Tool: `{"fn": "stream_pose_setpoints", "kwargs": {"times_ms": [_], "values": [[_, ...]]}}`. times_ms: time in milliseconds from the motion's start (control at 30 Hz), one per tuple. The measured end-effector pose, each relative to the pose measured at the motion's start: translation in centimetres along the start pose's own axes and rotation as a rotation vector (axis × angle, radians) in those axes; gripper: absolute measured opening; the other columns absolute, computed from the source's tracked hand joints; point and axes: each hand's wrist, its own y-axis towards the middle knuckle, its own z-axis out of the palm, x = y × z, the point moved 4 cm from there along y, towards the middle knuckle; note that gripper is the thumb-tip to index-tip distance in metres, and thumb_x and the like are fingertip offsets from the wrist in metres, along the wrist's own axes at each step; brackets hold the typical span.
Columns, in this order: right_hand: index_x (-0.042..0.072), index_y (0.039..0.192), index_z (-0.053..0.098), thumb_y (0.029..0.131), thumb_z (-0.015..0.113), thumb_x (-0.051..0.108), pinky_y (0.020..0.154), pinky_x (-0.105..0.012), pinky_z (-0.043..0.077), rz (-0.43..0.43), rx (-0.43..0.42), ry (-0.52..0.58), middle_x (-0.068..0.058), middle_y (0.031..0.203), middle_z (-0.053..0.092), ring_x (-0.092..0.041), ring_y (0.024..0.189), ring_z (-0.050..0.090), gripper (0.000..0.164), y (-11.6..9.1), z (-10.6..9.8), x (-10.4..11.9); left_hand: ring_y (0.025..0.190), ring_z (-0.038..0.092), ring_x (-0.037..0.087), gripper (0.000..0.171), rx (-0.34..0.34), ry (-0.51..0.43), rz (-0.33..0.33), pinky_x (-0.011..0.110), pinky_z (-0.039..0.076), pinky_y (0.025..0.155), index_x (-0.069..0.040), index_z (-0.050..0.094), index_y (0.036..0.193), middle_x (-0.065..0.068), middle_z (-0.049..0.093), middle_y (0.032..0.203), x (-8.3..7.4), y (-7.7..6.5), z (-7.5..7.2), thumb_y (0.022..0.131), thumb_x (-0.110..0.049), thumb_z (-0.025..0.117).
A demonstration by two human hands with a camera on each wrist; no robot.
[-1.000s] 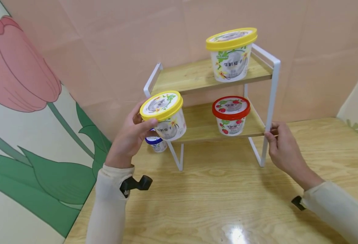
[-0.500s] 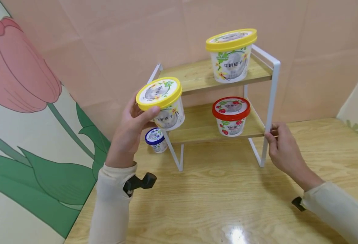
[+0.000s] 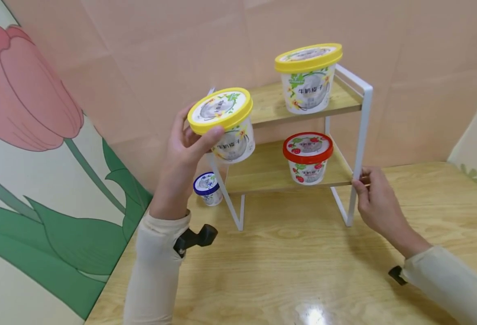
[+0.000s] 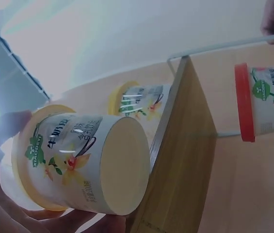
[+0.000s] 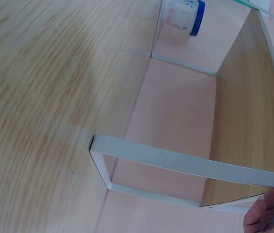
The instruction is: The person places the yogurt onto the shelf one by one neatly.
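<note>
My left hand [image 3: 185,153] grips a tub with a yellow lid [image 3: 232,140], thumb at the near side and fingers behind. The tub is tilted and overlaps the left end of the two-tier shelf [image 3: 263,178] in the head view. From the left wrist, the tub's pale base [image 4: 124,167] shows beside the upper board [image 4: 183,145]. My right hand [image 3: 378,205] pinches the shelf's white right leg [image 3: 360,144] at the height of the lower board. On the upper board stands another yellow-lidded tub [image 3: 309,90]; a red-lidded tub [image 3: 308,169] sits on the lower board.
A smaller tub with a blue lid [image 3: 209,192] stands on the wooden table [image 3: 287,271], left of the shelf's left leg [image 3: 232,207]. Behind is a pinkish wall covering [image 3: 149,58]. A tulip-painted panel [image 3: 59,216] borders the table at left.
My left hand has raised the yellow-lidded tub from lower-board height toward the upper board, lately also shifting it slightly right. The right hand stays on the shelf leg.
</note>
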Motion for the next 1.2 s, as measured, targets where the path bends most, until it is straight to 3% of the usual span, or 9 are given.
{"fn": "stream_pose_setpoints", "kwargs": {"times_ms": [300, 533, 767, 1033, 1200], "values": [[-0.013, 0.113, 0.049, 0.098, 0.053, -0.004, 0.07, 0.005, 0.036, -0.002, -0.003, 0.003, -0.026, 0.101, 0.056, 0.022, 0.089, 0.039, 0.018, -0.2, -0.1, -0.1, 0.124, 0.052, 0.027, 0.061, -0.073, 0.016, 0.008, 0.041, 0.045, 0.099, -0.026, 0.042, 0.144, 0.003, 0.053, 0.139, -0.2, 0.7, 0.4, 0.089, -0.032, 0.067], [-0.012, 0.114, 0.049, 0.098, 0.052, -0.004, 0.07, 0.005, 0.036, 0.002, 0.002, 0.004, -0.027, 0.102, 0.055, 0.022, 0.09, 0.037, 0.018, -0.2, 0.0, -0.3, 0.119, 0.055, 0.027, 0.061, -0.08, 0.04, 0.027, 0.042, 0.049, 0.098, -0.026, 0.043, 0.145, 0.002, 0.055, 0.138, -0.8, 1.4, 0.7, 0.09, -0.032, 0.067], [-0.012, 0.113, 0.049, 0.098, 0.053, -0.004, 0.072, 0.005, 0.035, 0.001, -0.007, -0.003, -0.026, 0.102, 0.056, 0.022, 0.09, 0.038, 0.017, -0.2, 0.0, -0.3, 0.123, 0.056, 0.023, 0.076, -0.093, 0.047, -0.031, 0.039, 0.053, 0.098, -0.026, 0.033, 0.151, -0.002, 0.053, 0.142, -0.5, 2.8, 1.0, 0.088, -0.032, 0.074], [-0.012, 0.113, 0.049, 0.098, 0.053, -0.004, 0.073, 0.005, 0.034, -0.005, -0.011, -0.003, -0.026, 0.102, 0.056, 0.022, 0.09, 0.037, 0.017, -0.2, 0.0, -0.2, 0.126, 0.053, 0.02, 0.065, -0.062, 0.143, -0.056, 0.039, 0.051, 0.101, -0.022, 0.035, 0.146, 0.0, 0.048, 0.14, -0.4, 4.3, 1.4, 0.092, -0.038, 0.067], [-0.012, 0.114, 0.049, 0.098, 0.053, -0.003, 0.072, 0.005, 0.035, -0.016, -0.006, -0.007, -0.026, 0.103, 0.056, 0.02, 0.091, 0.038, 0.019, -0.2, 0.0, -0.1, 0.124, 0.054, 0.021, 0.058, -0.076, 0.207, -0.056, 0.039, 0.049, 0.103, -0.02, 0.043, 0.144, 0.001, 0.049, 0.136, -0.3, 5.2, 1.1, 0.094, -0.04, 0.064]]}}
